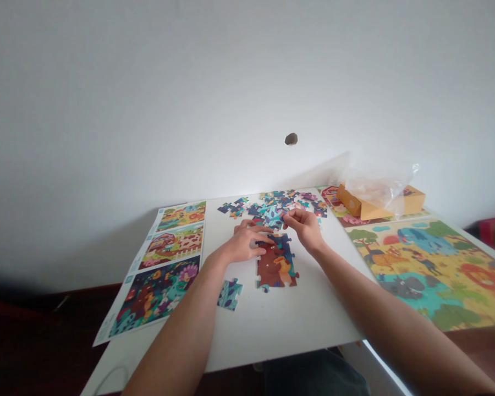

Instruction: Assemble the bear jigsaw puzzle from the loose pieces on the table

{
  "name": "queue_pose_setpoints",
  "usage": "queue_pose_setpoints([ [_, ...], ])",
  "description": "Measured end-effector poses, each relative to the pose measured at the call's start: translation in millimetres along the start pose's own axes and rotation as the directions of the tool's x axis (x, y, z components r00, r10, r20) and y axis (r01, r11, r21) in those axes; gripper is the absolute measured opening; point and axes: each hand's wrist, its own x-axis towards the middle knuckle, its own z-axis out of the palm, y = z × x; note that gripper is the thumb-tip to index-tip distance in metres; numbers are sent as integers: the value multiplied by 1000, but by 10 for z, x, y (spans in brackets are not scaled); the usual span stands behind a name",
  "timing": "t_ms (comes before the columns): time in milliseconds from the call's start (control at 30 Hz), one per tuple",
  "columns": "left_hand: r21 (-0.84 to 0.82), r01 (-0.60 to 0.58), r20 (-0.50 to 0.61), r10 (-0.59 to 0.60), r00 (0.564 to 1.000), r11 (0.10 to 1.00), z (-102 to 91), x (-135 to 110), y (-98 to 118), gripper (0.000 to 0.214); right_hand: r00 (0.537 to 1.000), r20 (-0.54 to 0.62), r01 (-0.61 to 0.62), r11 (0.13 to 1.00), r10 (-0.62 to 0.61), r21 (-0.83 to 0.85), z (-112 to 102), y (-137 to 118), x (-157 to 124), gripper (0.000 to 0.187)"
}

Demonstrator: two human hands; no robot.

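Observation:
A partly joined section of jigsaw puzzle (275, 264), showing a brown bear and an orange animal, lies on the white table. My left hand (247, 242) rests at its upper left edge, fingers spread. Just beyond the section, my right hand (305, 226) pinches the edge of a teal, leaf-patterned puzzle piece (274, 215). Its fingertips hide part of that edge. Behind both hands spreads a heap of loose puzzle pieces (278, 197). Another leaf-patterned puzzle piece (230, 294) lies alone near my left forearm.
On the left lies a reference sheet (171, 245) with three pictures. To the right, a finished savanna puzzle (433, 269) covers the table. Behind it, an orange box (355, 204) with a clear plastic bag (381, 184) sits on a farm picture. The wall (231, 110) borders the back.

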Motion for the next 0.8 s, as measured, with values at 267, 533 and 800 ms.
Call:
queue_pose_setpoints([
  [267,37,60,-14,-60,998,997,-70,-8,105,31,999,32,-24,999,22,43,-21,-21,-1,33],
  [533,31,88,-24,-88,996,996,-16,-10,63,41,1000,-27,-15,1000,15,-1,-24,-33,2,27],
  [800,3,59,-67,-59,996,998,82,-2,32,42,999,-25,-41,999,40,-10,-3,-31,-8,28],
])
